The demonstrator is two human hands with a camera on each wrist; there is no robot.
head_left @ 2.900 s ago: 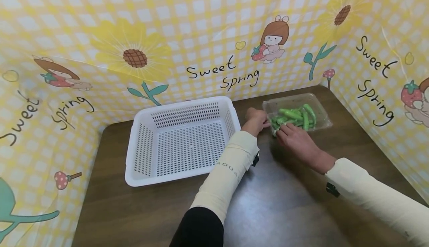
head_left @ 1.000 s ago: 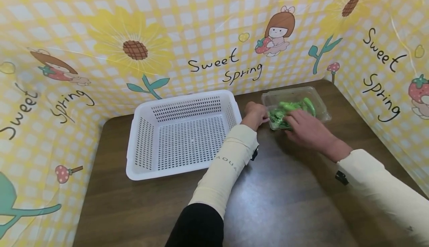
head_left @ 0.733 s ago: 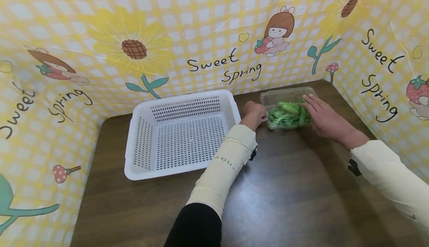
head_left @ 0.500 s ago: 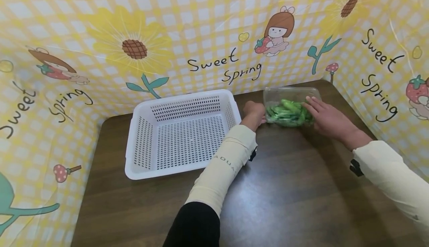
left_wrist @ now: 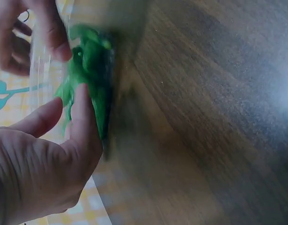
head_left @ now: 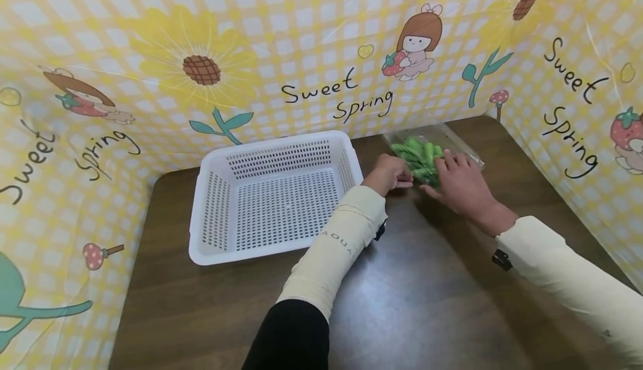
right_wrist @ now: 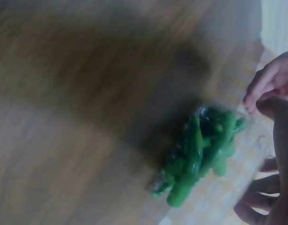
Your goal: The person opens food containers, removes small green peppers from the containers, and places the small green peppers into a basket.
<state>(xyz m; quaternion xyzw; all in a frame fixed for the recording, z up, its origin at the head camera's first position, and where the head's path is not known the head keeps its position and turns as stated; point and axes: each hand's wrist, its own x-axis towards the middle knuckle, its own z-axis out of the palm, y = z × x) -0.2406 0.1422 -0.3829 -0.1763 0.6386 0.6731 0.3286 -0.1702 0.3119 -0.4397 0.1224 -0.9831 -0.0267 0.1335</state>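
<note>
A clear plastic box (head_left: 449, 135) at the back right of the table holds several green peppers (head_left: 414, 152), bunched toward its near left. It stands tilted, front side low. My left hand (head_left: 389, 173) holds the box at its near left corner; in the left wrist view its index finger (left_wrist: 83, 112) lies along the outside over the peppers, thumb apart. My right hand (head_left: 464, 188) grips the box from the right, thumb at the front and the other fingers reaching over the top. That hand hides the box's near right part.
Left of the box stands a white perforated basket (head_left: 201, 202) with nothing in it. Yellow checked cloth (head_left: 311, 35) walls in the dark wooden table (head_left: 402, 303) at the back and both sides.
My right hand came off the peppers to the box's right side, then moved left and nearer. The box has turned and tipped forward; the peppers have slid to its near left.
</note>
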